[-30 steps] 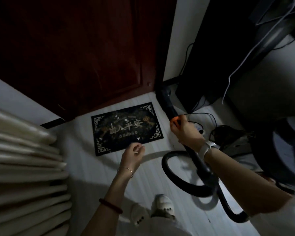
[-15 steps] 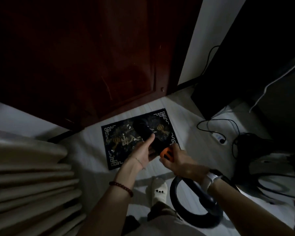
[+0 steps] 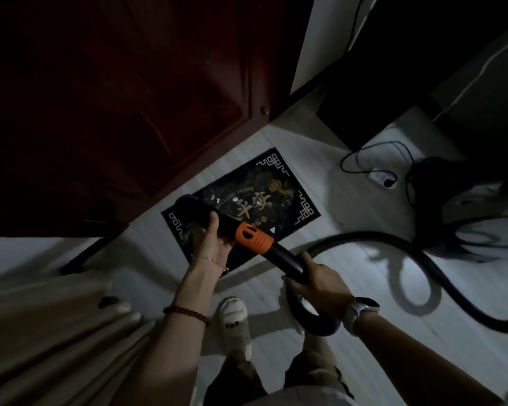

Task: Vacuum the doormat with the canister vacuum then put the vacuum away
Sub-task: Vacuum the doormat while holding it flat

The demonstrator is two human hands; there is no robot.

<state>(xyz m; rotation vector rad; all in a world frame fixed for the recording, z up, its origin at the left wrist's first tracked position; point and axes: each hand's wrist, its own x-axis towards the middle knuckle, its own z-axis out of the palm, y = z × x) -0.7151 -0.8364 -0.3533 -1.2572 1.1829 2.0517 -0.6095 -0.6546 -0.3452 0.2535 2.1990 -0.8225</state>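
A dark doormat (image 3: 276, 194) with gold lettering and small white scraps lies on the pale floor before a dark red door. Over its left part I hold the black vacuum tube with its orange collar (image 3: 254, 238). My left hand (image 3: 214, 244) grips the tube just behind the black nozzle (image 3: 192, 210), which points at the mat's left corner. My right hand (image 3: 317, 284) holds the tube lower down, where the black hose (image 3: 423, 259) bends away in a loop over the floor to the right. The canister itself is out of sight.
The dark red door (image 3: 129, 98) stands close behind the mat. Pale pleated curtain folds (image 3: 50, 323) fill the lower left. A white power strip (image 3: 383, 178) with black cables lies at the right under dark furniture (image 3: 423, 68). My slippered foot (image 3: 235, 323) stands near the mat.
The nozzle has swung left over the mat's left corner. My left hand has closed round the tube behind the nozzle, and my right hand has slid down below the orange collar.
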